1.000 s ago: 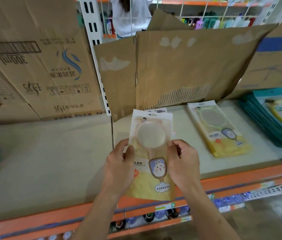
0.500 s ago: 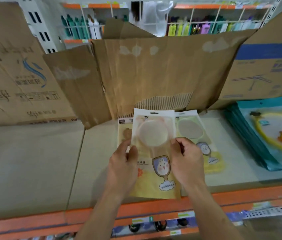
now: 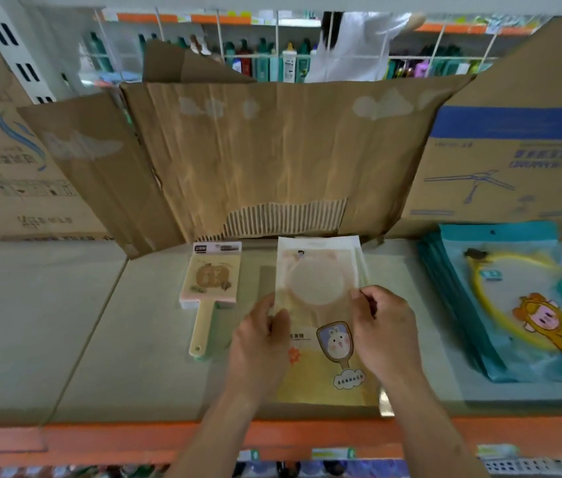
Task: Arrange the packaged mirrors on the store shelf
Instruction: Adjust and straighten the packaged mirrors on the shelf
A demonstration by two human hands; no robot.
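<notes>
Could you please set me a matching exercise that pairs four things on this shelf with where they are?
Things:
1. bunny pack
2. paddle mirror
3. teal packs
4. cardboard sheet

Places:
A. upright at the back
B. stacked at the right
C. held between left hand and right hand
D. lying flat, left of both hands

Pairs: 1-C, 2-D, 3-B, 4-A

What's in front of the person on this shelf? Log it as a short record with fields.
held item: yellow mirror pack, rabbit picture on front
left hand: pinches the pack's left edge
right hand: pinches its right edge
beneath: edges of similar packs; contact unclear
to its left: pink paddle mirror, flat, handle toward the front
to its right: teal pack stack
behind: torn cardboard sheet
surface: shelf
</notes>
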